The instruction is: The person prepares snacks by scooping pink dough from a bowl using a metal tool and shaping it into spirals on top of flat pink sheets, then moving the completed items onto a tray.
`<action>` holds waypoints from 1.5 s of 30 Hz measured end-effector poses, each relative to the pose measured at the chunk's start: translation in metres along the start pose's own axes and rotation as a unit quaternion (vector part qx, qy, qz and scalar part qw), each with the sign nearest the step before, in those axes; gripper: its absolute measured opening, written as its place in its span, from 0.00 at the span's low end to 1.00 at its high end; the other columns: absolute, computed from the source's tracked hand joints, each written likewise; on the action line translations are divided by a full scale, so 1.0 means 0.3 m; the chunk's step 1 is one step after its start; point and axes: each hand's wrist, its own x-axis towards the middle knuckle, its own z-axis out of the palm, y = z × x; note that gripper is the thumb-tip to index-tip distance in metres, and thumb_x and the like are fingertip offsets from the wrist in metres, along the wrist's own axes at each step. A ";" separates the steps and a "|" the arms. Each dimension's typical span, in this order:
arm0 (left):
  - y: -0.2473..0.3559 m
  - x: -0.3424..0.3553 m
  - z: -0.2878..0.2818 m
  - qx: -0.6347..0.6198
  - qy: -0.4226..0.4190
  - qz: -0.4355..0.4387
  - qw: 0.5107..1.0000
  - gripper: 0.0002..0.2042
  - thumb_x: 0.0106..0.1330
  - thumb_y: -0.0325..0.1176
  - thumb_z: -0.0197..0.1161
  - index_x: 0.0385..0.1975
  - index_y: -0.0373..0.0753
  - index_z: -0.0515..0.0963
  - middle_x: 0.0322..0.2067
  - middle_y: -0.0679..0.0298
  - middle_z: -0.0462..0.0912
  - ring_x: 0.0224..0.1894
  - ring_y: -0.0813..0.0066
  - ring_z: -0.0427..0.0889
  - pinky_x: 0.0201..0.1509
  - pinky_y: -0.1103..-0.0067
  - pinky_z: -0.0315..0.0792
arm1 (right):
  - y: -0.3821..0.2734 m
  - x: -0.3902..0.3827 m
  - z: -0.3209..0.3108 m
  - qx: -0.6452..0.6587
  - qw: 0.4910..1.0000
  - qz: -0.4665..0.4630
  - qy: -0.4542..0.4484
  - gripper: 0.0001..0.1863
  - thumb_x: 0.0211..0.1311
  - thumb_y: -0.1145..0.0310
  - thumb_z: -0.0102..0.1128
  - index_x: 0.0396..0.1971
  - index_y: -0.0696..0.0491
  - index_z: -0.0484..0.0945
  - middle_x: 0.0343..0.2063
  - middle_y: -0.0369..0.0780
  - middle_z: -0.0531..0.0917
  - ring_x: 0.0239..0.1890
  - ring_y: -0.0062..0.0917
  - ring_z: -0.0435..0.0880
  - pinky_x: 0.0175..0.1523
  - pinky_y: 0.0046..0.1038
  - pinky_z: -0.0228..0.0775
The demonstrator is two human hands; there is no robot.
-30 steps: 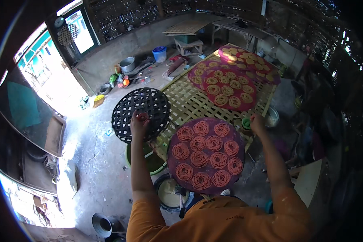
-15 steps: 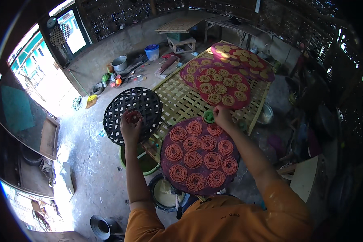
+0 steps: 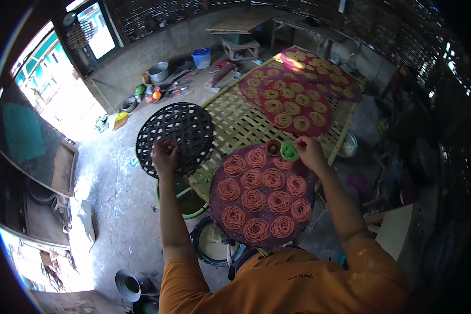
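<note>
On a dark purple round tray (image 3: pixel 218 220) in front of me lie several coils of thin pink-orange strands (image 3: pixel 254 200). My right hand (image 3: pixel 310 150) pinches a small green openwork cup (image 3: pixel 289 151) at the tray's far edge. Just left of that cup is a small brown round cup (image 3: pixel 273 147); what supports it I cannot tell. My left hand (image 3: pixel 164 161) has its fingers curled round a small reddish-brown round piece (image 3: pixel 168 146), partly hidden by them. Behind that hand is a black woven round tray (image 3: pixel 193 121); whether the hand touches it is unclear.
A bamboo lattice rack (image 3: pixel 226 119) stretches away, bearing red round trays (image 3: pixel 324 118) of yellowish coils. Below the purple tray is a dark basin (image 3: pixel 213 243) of pale contents, and a green-rimmed tub (image 3: pixel 193 212). A metal pot (image 3: pixel 158 71) and a blue-lidded bucket (image 3: pixel 201 58) stand by the wall.
My right hand has moved right with the green cup, and the brown cup now shows beside it. My left hand has shifted slightly left. The whole view has shifted a little.
</note>
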 end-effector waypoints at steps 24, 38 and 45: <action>0.528 -0.453 -0.279 -0.211 -0.318 0.070 0.921 0.24 0.44 0.28 0.71 0.43 0.40 0.69 0.39 0.61 0.76 0.40 0.68 0.76 0.48 0.71 0.69 | -0.010 -0.375 -0.175 -0.043 0.988 0.126 0.079 0.07 0.56 0.73 0.58 0.34 0.57 0.74 0.31 0.41 0.77 0.26 0.27 0.77 0.31 0.26 0.69; 0.459 -0.767 -0.394 -0.007 -0.413 0.079 0.907 0.33 0.42 0.43 0.74 0.49 0.43 0.66 0.48 0.65 0.74 0.61 0.59 0.63 0.66 0.55 0.44 | -0.036 -0.432 -0.143 -0.019 0.992 0.106 0.062 0.05 0.55 0.73 0.59 0.32 0.58 0.76 0.30 0.40 0.78 0.24 0.24 0.76 0.29 0.24 0.67; 0.291 -0.590 -0.288 -0.192 -0.240 0.043 0.951 0.33 0.48 0.33 0.72 0.54 0.38 0.62 0.55 0.56 0.66 0.58 0.62 0.66 0.60 0.67 0.62 | -0.020 -0.467 -0.178 0.009 0.987 0.145 0.076 0.06 0.58 0.71 0.58 0.32 0.58 0.76 0.29 0.38 0.77 0.22 0.20 0.73 0.29 0.21 0.65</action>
